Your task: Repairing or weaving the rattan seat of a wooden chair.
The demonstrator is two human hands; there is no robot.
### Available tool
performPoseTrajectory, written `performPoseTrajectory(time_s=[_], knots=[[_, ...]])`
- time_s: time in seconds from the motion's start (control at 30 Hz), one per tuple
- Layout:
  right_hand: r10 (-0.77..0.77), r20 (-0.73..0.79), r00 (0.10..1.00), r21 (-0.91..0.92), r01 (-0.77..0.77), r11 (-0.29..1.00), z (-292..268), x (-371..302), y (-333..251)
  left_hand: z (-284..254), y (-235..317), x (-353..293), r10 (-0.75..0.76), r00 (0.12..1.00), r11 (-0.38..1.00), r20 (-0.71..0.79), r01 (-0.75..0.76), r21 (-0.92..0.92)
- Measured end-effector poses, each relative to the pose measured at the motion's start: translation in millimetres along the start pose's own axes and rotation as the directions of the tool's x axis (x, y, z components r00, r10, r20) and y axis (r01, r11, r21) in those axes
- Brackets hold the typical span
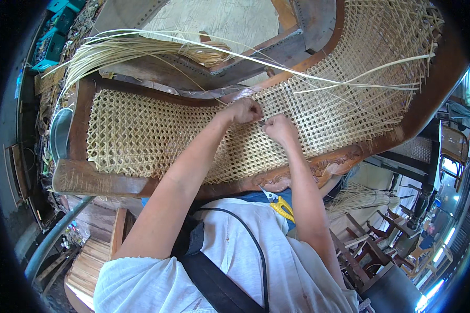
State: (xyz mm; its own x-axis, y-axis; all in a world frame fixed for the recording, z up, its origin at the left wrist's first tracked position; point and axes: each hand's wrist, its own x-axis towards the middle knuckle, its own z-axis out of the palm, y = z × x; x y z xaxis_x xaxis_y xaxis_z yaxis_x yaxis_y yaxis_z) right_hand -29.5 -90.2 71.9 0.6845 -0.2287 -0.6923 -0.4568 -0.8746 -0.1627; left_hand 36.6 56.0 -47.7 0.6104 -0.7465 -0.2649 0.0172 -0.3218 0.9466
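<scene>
A woven cane panel stretches across a carved brown wooden frame in front of me. My left hand is closed in a pinch just above the weave, near the middle of the panel. Close by on its right, my right hand is also pinched, with a small dark tip showing at its fingers. What either hand holds is too small to make out. Long loose cane strands arc over the panel beyond my hands. Yellow-handled snips lie at my lap beside my right forearm.
A bundle of cane strands rests at the far left, over another wooden frame. More cane lies on the floor at right, near wooden furniture parts. A metal pipe and teal crates are at left.
</scene>
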Motion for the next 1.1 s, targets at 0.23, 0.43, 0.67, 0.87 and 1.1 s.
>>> performPoseTrajectory(time_s=[0.23, 0.43, 0.67, 0.87, 1.1], knots=[[-0.016, 0.022, 1.0, -0.067, 0.018, 0.998, -7, -5, -14, -19, -18, 6, -0.208, 0.969, 0.956, 0.132, 0.23, -0.183], [0.003, -0.018, 1.0, -0.08, -0.004, 0.997, -1, 4, -7, -26, 25, 11, -0.114, 0.951, 0.984, 0.287, 0.067, 0.167], [0.009, 0.02, 1.0, -0.273, -0.003, 0.962, -9, -2, -18, -18, 10, 1, -0.191, 0.977, 0.982, 0.092, 0.19, 0.017], [0.039, 0.055, 0.998, -0.167, -0.029, 0.985, -16, -14, -17, -9, 6, -11, -0.144, 0.989, 0.985, 0.007, 0.143, 0.099], [-0.153, -0.164, 0.974, -0.238, 0.112, 0.965, 40, 11, 2, -3, 14, -17, -0.107, 0.993, 0.977, -0.047, 0.114, 0.182]])
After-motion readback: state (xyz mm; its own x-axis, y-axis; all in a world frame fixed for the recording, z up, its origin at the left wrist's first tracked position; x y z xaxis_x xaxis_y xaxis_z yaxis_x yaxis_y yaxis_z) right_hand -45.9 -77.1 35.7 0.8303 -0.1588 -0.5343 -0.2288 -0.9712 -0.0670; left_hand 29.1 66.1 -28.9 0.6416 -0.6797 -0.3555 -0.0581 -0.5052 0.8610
